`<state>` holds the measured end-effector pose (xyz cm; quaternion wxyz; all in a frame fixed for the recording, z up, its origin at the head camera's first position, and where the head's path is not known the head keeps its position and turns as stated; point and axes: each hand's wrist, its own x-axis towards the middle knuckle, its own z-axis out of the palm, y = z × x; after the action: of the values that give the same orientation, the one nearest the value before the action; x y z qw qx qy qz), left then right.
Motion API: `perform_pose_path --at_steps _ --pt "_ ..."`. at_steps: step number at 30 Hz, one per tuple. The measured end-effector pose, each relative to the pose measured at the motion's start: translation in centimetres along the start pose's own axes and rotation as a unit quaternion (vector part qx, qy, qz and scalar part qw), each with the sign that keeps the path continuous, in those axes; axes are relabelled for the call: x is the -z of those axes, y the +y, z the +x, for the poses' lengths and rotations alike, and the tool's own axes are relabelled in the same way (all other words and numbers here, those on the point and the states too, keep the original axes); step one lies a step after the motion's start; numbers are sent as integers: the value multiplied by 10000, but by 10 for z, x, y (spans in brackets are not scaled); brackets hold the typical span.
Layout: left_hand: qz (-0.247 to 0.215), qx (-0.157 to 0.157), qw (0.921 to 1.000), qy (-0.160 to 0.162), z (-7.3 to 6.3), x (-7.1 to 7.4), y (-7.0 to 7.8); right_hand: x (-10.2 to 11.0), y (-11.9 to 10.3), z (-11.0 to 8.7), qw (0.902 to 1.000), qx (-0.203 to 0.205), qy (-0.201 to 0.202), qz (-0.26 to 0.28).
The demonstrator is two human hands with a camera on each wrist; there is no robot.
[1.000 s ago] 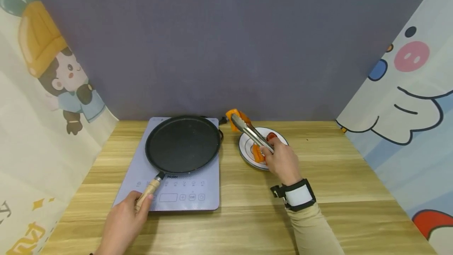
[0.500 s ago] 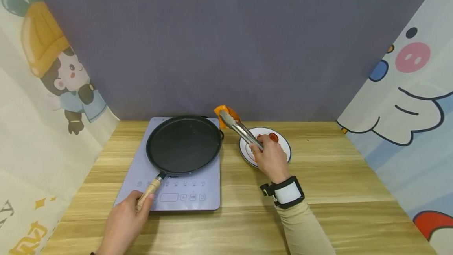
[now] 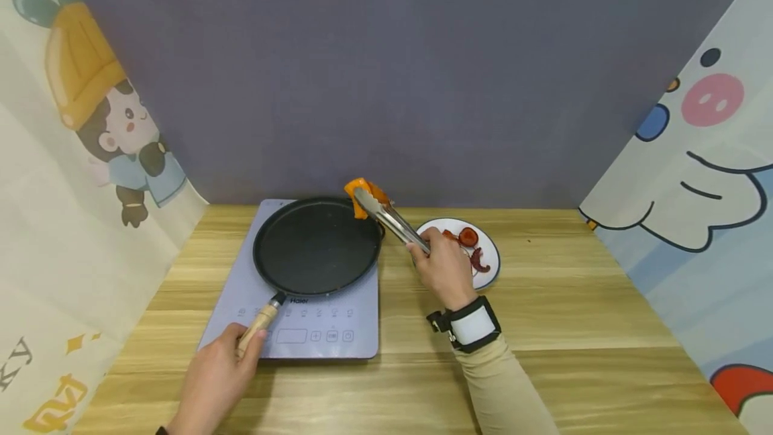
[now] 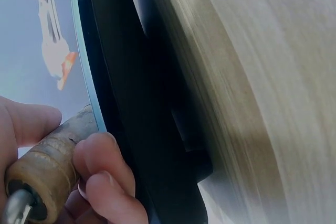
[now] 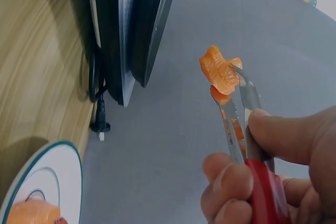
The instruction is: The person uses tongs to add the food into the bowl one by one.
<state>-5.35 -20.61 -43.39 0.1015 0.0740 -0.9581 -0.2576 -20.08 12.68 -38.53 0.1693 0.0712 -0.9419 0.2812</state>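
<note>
Left hand (image 3: 219,373): fingers curled round handle (image 3: 260,326). Pan (image 3: 314,247), seated on hob (image 3: 365,317), judged best held steady. Orange food (image 3: 356,186) pinched between tips of tongs (image 3: 394,221), raised near pan's far right edge; whether past rim cannot be told. Food should be brought well inside rim and lowered close before pinch is eased. Tongs gripped by right hand (image 3: 445,272), thumb and fingers closed round them; even squeeze advised. Plate (image 3: 492,247), with red pieces (image 3: 468,237), noted at right.

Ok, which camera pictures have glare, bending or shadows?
Left wrist: glare washes out the silver metal tongs, and grain on the brown wooden table looks bowed; right wrist: a dark shadow lies beside the round white plate; head: fairly even light, soft shadow in front of the flat lilac cooktop.
</note>
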Motion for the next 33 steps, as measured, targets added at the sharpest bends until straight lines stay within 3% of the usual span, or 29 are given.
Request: perform_pose_path --at_steps 11,25,33 --pt "-20 -110 9999 35 1 -2 1 -13 -11 3 9998 137 -63 147" --pt "22 37 9999 -163 1 -1 3 -29 -27 10 9997 242 -56 81" --pt "-5 98 9999 -90 -1 -1 0 -35 -36 14 9994 244 -208 94"
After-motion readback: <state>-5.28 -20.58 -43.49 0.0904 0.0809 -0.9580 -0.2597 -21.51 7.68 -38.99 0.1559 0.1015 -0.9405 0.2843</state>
